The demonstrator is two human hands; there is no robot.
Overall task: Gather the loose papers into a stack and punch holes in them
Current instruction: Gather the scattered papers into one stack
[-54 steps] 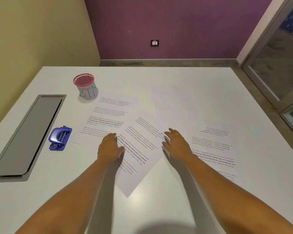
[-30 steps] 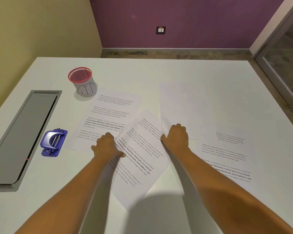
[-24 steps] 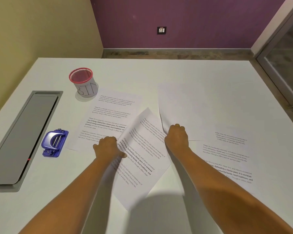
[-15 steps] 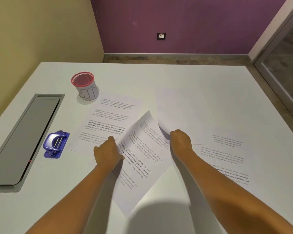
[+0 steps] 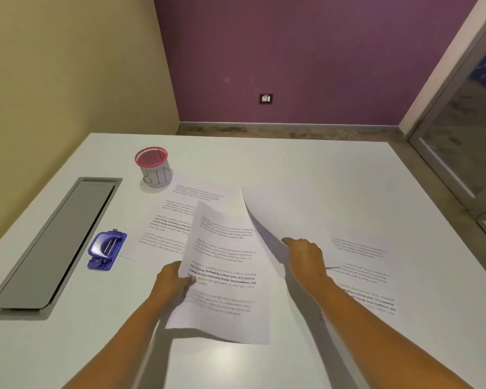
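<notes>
White surface [image 5: 320, 164] holds the scattered papers [image 5: 177, 217]. Left hand [image 5: 171, 282] pinches the middle sheet [image 5: 227, 265], lifted; right hand [image 5: 305, 255] grips the raised edge of the blank sheet [image 5: 292, 214]. Best to lay both together, corners aligned, without creasing.

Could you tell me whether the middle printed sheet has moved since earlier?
Yes: the left hand has lifted the middle printed white paper sheet off the white table, beside the unmoved blue hole punch.
</notes>
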